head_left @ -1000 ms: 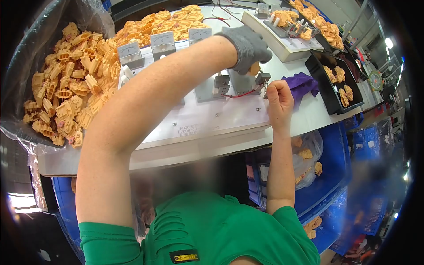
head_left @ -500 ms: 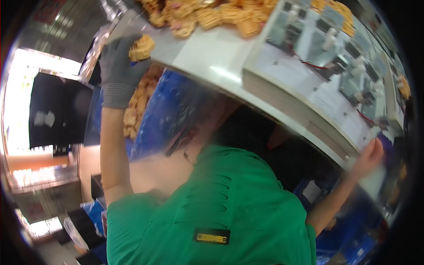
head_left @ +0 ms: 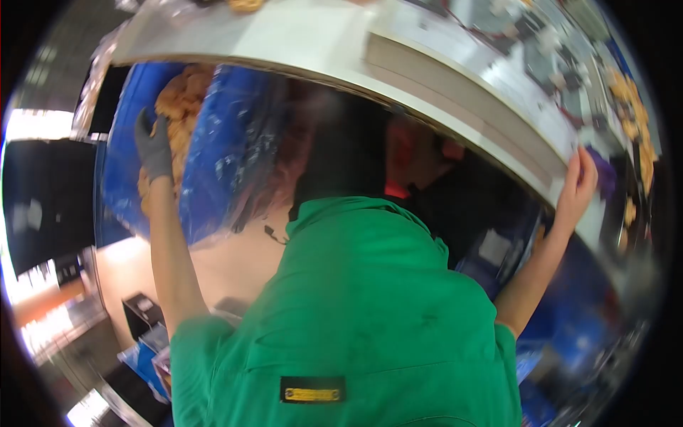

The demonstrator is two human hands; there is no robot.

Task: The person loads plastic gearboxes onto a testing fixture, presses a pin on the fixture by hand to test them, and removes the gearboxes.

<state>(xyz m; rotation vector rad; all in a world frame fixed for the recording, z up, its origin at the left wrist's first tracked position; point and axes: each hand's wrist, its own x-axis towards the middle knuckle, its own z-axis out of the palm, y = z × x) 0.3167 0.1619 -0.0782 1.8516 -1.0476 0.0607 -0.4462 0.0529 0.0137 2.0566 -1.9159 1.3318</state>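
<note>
My left hand (head_left: 154, 148), in a grey glove, reaches over the blue bin (head_left: 122, 167) under the left end of the table. Its thumb and fingers are apart, and no part shows clearly in its grip. Below and beside it lies a heap of yellow-orange plastic parts (head_left: 181, 99). My right hand (head_left: 583, 179) is bare and raised at the table's right edge, its fingers curled together. Beside those fingers is a purple object (head_left: 605, 174), blurred; whether they touch it is unclear. Anything inside the right fingers is hidden.
The white table (head_left: 306, 35) runs across the top, with a raised pale board (head_left: 455, 85) carrying metal fixtures and wires. More yellow parts (head_left: 633, 117) lie at far right. Clear plastic film (head_left: 228, 135) drapes the bin's side. A black panel (head_left: 50, 199) stands at left.
My left hand has come down from the tabletop to the bin; the yellow part it held no longer shows in it. The view has shifted, and my right hand stays beside the purple object.
</note>
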